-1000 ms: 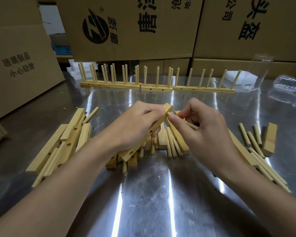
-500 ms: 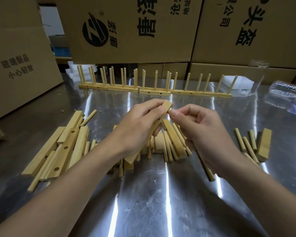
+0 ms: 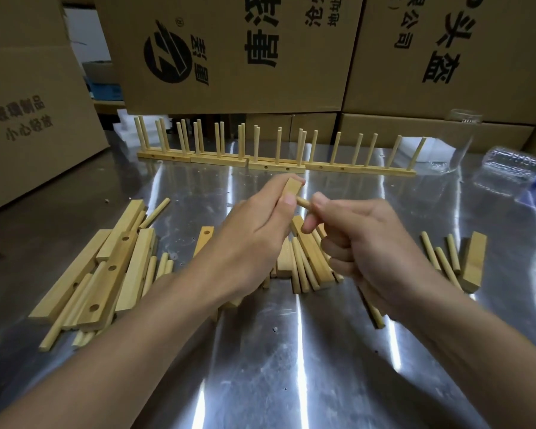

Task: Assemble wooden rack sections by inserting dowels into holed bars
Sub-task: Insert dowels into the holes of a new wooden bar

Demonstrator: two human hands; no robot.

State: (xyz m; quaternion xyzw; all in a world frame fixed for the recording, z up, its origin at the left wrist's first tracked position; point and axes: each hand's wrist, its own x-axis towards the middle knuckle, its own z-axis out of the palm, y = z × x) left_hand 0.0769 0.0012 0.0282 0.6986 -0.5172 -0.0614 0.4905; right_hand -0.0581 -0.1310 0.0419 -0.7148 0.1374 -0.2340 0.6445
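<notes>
Gripping bar (image 3: 292, 189), dowel (image 3: 304, 202) touching

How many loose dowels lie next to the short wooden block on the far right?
3, side by side just left of the block: left dowel, middle dowel, right dowel.

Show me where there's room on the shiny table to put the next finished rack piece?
Free: the steel table near the camera, between the two forearms, and the strip between the finished racks and the hands. Crowded: the bar pile at left, the dowels under the hands, the dowels at right.
</notes>
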